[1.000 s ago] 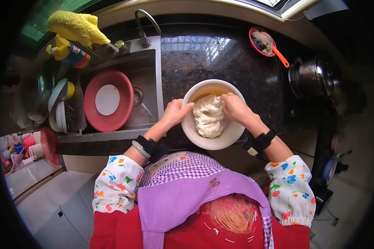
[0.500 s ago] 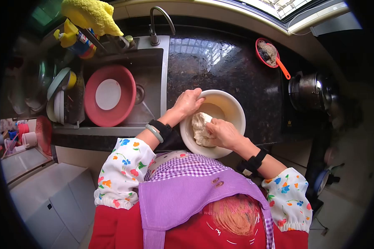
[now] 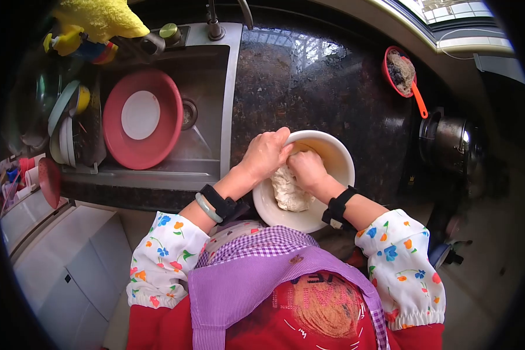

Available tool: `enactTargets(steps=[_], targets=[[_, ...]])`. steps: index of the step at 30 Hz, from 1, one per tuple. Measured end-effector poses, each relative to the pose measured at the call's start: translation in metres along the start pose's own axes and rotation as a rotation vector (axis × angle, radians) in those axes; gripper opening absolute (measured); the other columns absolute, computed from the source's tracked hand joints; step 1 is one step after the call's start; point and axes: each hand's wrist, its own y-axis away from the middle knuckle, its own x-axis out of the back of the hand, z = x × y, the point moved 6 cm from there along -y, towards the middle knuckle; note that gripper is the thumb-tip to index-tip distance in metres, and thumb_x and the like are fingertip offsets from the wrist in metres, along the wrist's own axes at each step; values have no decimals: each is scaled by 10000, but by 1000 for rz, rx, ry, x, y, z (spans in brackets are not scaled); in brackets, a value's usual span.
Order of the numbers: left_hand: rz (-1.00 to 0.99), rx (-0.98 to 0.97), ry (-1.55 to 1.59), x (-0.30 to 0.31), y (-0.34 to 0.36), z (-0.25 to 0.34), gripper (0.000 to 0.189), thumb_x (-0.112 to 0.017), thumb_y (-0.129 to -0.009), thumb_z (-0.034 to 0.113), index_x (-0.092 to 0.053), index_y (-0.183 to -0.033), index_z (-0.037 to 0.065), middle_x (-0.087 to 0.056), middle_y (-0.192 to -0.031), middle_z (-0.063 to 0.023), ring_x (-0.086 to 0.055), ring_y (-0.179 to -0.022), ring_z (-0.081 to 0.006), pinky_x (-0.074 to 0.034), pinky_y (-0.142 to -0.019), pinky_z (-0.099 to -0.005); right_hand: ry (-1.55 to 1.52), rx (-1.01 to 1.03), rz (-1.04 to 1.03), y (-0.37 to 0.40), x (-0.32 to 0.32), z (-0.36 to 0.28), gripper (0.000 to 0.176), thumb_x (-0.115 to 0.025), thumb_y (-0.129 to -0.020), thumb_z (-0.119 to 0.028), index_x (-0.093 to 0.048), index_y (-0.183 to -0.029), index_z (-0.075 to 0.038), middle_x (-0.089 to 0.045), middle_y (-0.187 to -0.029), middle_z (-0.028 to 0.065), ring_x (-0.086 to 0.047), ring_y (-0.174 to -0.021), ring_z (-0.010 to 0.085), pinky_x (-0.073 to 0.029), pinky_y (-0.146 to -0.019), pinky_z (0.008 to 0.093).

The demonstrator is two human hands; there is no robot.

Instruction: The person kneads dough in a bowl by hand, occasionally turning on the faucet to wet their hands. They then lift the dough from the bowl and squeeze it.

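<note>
A white bowl (image 3: 345,166) stands at the counter's front edge, close against the purple apron. Inside it lies a lump of pale dough (image 3: 289,192), on the bowl's left side. My left hand (image 3: 266,153) is closed on the bowl's upper left rim, thumb and fingers pinching the wall. My right hand (image 3: 309,169) is down in the bowl at the upper end of the dough, its fingers curled and pressed into it; the fingertips are hidden. The two hands are close together.
Left of the bowl is a sink (image 3: 207,140) with a red basin (image 3: 172,125) and a white disc in it. Dishes (image 3: 67,140) stand at the far left. A red strainer (image 3: 386,73) with an orange handle lies back right, near a metal pot (image 3: 449,140).
My right hand has moved up and further into the bowl, from the dough's right side to its upper end. My left hand stays on the rim. The camera view has shifted.
</note>
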Motion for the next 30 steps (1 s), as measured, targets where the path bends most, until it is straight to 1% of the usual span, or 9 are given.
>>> enactTargets(steps=[7,10,14,16,17,20,24,26,30], targets=[[20,-60,-53,0,-3,-5,263,-599,-827,161,-414,-726,3,-486,-612,-220,-504,-569,-388,-404,-527,-408,-5,-102,42,0,2,4,121,-618,-669,-41,-647,-783,-64,-644,-874,173,-636,-824,306,-511,-736,394],[23,-39,-78,1,-4,-7,282,-610,-822,175,-421,-718,-6,-482,-608,-211,-498,-552,-363,-410,-533,-395,-58,18,37,27,7,3,258,-599,-679,-45,-616,-935,-21,-612,-889,196,-606,-886,319,-497,-752,398],[41,-50,-51,-2,-6,-11,264,-621,-813,180,-463,-738,-17,-509,-646,-203,-512,-578,-346,-426,-564,-384,-619,-16,92,58,35,21,382,-525,-748,-30,-554,-1128,2,-559,-1091,234,-567,-996,345,-443,-866,408],[59,-81,-46,-1,-4,-9,258,-620,-812,185,-472,-745,-16,-525,-657,-206,-534,-598,-353,-428,-574,-394,-493,-55,366,43,29,41,313,-490,-783,-39,-559,-1083,17,-568,-1070,246,-559,-1009,353,-437,-869,417],[66,-74,-48,0,-4,-9,258,-620,-812,185,-472,-745,-16,-525,-657,-206,-534,-598,-353,-428,-574,-394,-551,-86,310,35,31,28,264,-467,-801,-44,-558,-1038,30,-583,-1037,249,-562,-1003,362,-436,-867,430],[46,-30,-96,1,-4,-8,262,-617,-813,207,-485,-748,-10,-558,-687,-208,-564,-642,-371,-441,-595,-410,-340,-117,486,11,20,19,366,-601,-774,-256,-556,-1037,-6,-621,-950,194,-598,-917,344,-464,-804,427],[44,8,-182,3,-3,-4,267,-609,-819,241,-500,-751,8,-591,-728,-208,-589,-703,-380,-457,-628,-432,-635,-57,328,16,38,-1,440,-675,-701,-354,-559,-996,-49,-627,-882,160,-608,-873,319,-469,-767,414],[45,9,-185,3,-3,-5,265,-610,-819,240,-497,-751,10,-585,-710,-203,-584,-685,-376,-454,-617,-430,-302,58,7,36,50,-32,437,-711,-655,-364,-552,-948,-82,-623,-790,134,-617,-813,312,-470,-717,415],[58,18,-105,6,-1,-9,264,-607,-819,217,-485,-738,-3,-551,-658,-206,-571,-626,-362,-441,-572,-408,-50,148,58,90,40,-29,275,-677,-607,-145,-559,-844,-72,-620,-670,132,-622,-651,328,-470,-567,425]])
